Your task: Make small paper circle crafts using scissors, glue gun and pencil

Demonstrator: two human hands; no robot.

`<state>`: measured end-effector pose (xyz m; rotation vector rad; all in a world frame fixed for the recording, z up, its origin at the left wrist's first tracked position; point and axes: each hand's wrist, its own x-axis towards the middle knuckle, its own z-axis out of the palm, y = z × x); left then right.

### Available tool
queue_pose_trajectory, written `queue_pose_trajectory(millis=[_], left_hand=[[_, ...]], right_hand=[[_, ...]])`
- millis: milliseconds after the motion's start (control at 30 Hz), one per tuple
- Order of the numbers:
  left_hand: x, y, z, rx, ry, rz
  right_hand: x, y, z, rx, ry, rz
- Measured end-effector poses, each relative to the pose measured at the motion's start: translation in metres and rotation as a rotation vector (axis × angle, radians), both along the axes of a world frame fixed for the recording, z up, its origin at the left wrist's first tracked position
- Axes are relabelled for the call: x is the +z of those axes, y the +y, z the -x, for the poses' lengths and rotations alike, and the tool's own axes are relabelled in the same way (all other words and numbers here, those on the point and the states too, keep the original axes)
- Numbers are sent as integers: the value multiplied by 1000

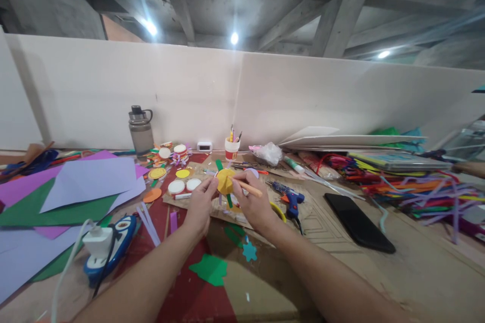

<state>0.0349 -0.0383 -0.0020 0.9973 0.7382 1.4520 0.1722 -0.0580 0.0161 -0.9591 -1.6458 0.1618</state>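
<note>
Flat paper: jagged green scrap (210, 269), pointed blue star (249, 251). Round yellow disc (224, 180), green strips (219, 165) protruding; left hand (199, 206) pinches its edge, right hand (256, 208) grasps orange stick (250, 189).

free room on the counter (428, 275) at front r, this side of the phone (358, 222). glue gun (293, 202) blocks r of the right fingers (248, 177). power strip (120, 242) w/ plug (99, 240) blocks l. tall bottle (141, 133) & cup (232, 151) at back, gap btwn over low clock (205, 147).
</note>
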Motion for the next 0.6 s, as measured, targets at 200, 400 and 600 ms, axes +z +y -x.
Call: queue_pose_trajectory(millis=[200, 400, 600], left_hand=[[0, 1, 0, 6, -6, -3], [3, -1, -1, 26, -22, 6], [3, -1, -1, 13, -26, -4]], right_hand=[[2, 0, -3, -27, 22, -4], [-2, 4, -7, -53, 28, -8], [-1, 4, -6, -60, 30, -14]])
